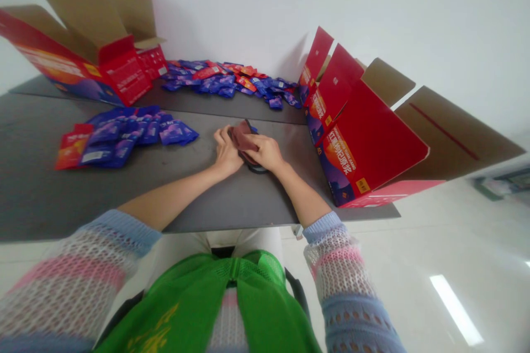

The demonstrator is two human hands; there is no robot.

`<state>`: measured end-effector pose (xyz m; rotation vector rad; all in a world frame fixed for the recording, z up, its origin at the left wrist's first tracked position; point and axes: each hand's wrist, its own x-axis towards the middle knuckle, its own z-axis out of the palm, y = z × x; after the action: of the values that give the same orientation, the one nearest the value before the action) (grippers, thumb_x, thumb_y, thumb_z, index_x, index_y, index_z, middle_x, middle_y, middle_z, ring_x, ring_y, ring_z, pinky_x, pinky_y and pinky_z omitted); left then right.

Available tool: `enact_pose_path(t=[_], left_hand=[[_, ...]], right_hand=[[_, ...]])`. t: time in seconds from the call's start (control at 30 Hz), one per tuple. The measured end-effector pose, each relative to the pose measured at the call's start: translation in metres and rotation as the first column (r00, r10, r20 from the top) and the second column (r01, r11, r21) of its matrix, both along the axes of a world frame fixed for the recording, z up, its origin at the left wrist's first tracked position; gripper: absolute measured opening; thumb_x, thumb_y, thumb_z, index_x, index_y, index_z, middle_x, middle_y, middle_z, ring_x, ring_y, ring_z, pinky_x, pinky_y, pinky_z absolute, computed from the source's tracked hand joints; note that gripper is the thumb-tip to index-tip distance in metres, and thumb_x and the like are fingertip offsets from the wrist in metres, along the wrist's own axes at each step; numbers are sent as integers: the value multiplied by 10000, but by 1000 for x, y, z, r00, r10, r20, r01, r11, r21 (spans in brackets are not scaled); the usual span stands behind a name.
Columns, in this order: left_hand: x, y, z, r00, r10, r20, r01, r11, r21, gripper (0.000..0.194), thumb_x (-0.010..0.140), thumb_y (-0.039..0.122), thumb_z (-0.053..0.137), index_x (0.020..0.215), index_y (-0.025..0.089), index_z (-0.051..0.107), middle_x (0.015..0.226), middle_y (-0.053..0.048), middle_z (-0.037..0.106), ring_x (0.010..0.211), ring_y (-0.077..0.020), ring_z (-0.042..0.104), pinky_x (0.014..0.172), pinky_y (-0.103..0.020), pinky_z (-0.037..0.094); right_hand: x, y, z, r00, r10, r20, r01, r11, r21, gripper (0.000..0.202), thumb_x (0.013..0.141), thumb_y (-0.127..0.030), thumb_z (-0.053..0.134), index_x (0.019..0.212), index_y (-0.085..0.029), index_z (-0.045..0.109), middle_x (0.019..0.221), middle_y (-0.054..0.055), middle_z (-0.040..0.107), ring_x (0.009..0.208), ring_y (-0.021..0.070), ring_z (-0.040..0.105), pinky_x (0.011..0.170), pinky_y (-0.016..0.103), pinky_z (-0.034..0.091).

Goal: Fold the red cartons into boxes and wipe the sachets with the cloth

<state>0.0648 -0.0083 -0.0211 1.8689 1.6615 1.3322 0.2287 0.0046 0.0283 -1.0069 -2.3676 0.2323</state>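
At the middle of the grey table, my two hands are together on a brown flat item (243, 137) with a dark edge; blur hides its exact kind. My left hand (227, 155) grips its left side with curled fingers. From the right, my right hand (268, 153) pinches the brown piece, thumb on top. A black curved edge (260, 169) shows beneath, close to my right hand. Left of my hands lies a heap of blue sachets (124, 135), with red-orange sachets (73, 146) at its left end.
Along the wall lies a long pile of blue and red sachets (223, 80). An open red carton (124, 74) stands at the back left. Several open red cartons (343, 149) line the right side, flaps up. The grey table's (232, 209) front edge runs before my lap.
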Motion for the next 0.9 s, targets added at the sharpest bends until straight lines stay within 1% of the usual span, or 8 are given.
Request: enact_pose_path(t=[0.1,0.23,0.37,0.47,0.57,0.73,0.8,0.9], left_hand=[[-4,3,1,999,12,49,-10,999,-36,1208,521,290,908,1480,169,184,1453,-220,208,1415,-430,313,1123,-559,368],[-3,3,1,1000,-3,28,4,999,-40,1378,414,320,962,1511,172,142,1470,-229,178,1435,-477,262,1128,-574,339],[1,-1,1,998,3,-58,-4,1000,-22,1373,426,263,955,1516,142,129,1492,-261,150,1452,-485,217,1146,-557,313],[2,-4,2,994,-3,-108,3,1000,1,1310,485,260,927,1513,123,126,1500,-278,143,1446,-473,247,1140,-549,328],[4,-9,6,992,-8,-129,12,1000,24,1266,528,257,907,1515,110,129,1516,-287,134,1440,-465,282,1132,-548,348],[7,-18,16,994,6,-112,-3,1000,23,1290,524,298,933,1539,112,158,1590,-301,23,1428,-495,309,1113,-540,391],[8,-21,21,994,7,-113,-10,1000,-22,1280,567,333,918,1558,113,140,1613,-312,-53,1383,-510,382,1061,-533,448],[10,-23,28,995,8,-95,-14,998,-66,1177,675,361,850,1574,96,139,1626,-322,-23,1356,-500,427,972,-492,515]], right_hand=[[-3,7,-11,1000,-14,-17,13,998,-63,408,931,-380,588,1313,-250,653,1281,27,695,1166,210,648,981,293,489],[3,13,-9,996,-65,67,70,995,-66,454,874,-307,644,1326,-260,644,1247,41,709,1152,252,646,962,345,499],[7,17,-6,986,-146,76,151,986,-66,481,838,-234,649,1318,-257,647,1268,53,697,1162,266,635,959,364,498],[10,23,-10,983,-184,2,183,973,-144,449,827,-247,662,1275,-246,677,1217,53,721,1110,255,658,956,359,496],[12,30,-19,972,-157,-176,113,966,-233,402,841,-316,665,1230,-222,701,1155,49,744,1071,236,675,948,345,497],[1,30,-28,868,-123,-481,-20,959,-282,473,882,-430,612,1244,-131,664,1154,92,735,1046,230,681,904,337,526],[-4,27,-28,882,-39,-470,-99,959,-264,499,889,-444,603,1267,-121,643,1184,100,721,1067,229,670,920,338,522],[-5,22,-23,957,83,-277,-148,963,-224,491,858,-370,656,1271,-104,641,1201,117,712,1093,238,650,977,351,491]])
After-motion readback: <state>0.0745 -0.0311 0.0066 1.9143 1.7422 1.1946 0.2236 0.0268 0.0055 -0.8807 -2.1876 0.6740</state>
